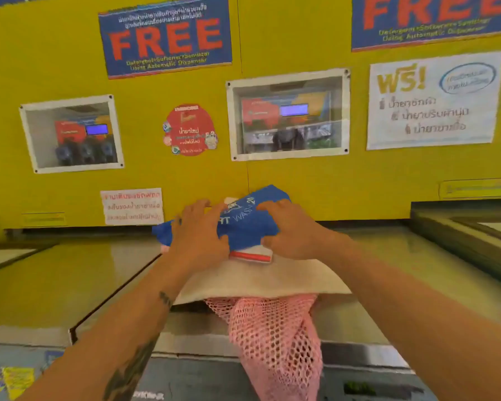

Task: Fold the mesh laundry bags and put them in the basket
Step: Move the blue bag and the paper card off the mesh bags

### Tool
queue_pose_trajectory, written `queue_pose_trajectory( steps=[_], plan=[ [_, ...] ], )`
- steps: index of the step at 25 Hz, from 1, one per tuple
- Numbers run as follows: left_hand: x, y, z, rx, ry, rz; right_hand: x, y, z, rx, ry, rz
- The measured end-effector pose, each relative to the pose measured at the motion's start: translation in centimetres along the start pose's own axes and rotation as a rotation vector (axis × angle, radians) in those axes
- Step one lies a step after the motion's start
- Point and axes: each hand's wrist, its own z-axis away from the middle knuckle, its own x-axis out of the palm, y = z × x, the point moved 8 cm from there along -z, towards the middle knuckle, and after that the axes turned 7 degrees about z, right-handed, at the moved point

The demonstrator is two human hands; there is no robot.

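Note:
A folded blue bag (243, 224) with white lettering and a white-and-red edge lies at the back of a washing machine top, on a flat white mesh bag (261, 280). My left hand (198, 235) presses on its left part and my right hand (289, 230) grips its right part. A pink mesh bag (275, 342) pokes out from under the white one and hangs down over the machine's front edge. No basket is in view.
Steel washing machine lids (55, 285) run left and right of the bags. Behind them stands a yellow wall (301, 183) with posters and two windowed dispenser boxes. A raised machine lid (463, 227) is at the right.

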Motion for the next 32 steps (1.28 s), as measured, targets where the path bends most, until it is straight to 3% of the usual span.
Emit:
queue_pose_trajectory(
  steps=[4,10,13,16,17,21,23,25,26,29,32],
  plan=[
    [1.9,-0.5,-3.2,-0.147,-0.059,-0.031,1.7,1.8,-4.6,0.015,-0.080,0.007],
    [-0.5,3.9,-7.4,0.186,0.145,0.223,-1.6,5.2,-6.2,0.005,0.064,0.014],
    [0.7,7.3,-9.6,0.342,0.144,0.338,-5.3,8.3,-4.4,0.047,0.136,0.120],
    [3.8,10.9,-11.2,0.423,0.061,0.502,-7.1,11.0,-1.4,0.140,0.062,-0.059],
    [5.2,11.9,-11.5,0.434,-0.003,0.532,-7.4,12.0,-0.5,0.177,0.055,-0.017],
    [9.9,13.0,-11.5,0.469,-0.320,0.407,-8.1,17.1,4.2,0.428,0.086,0.634],
    [9.9,12.2,-11.0,0.506,-0.364,0.396,-5.8,19.9,7.2,0.598,-0.161,0.710],
    [9.4,10.6,-10.0,0.517,-0.415,0.382,-2.7,21.4,9.9,0.709,-0.478,0.528],
    [9.2,9.8,-9.4,0.514,-0.458,0.364,-2.1,21.2,10.6,0.735,-0.541,0.429],
    [8.3,7.6,-8.1,0.514,-0.503,0.352,-3.2,19.0,8.5,0.671,-0.386,0.250],
    [7.1,6.0,-8.1,0.516,-0.447,0.358,-3.9,13.4,3.8,0.471,-0.161,0.069]
  ],
)
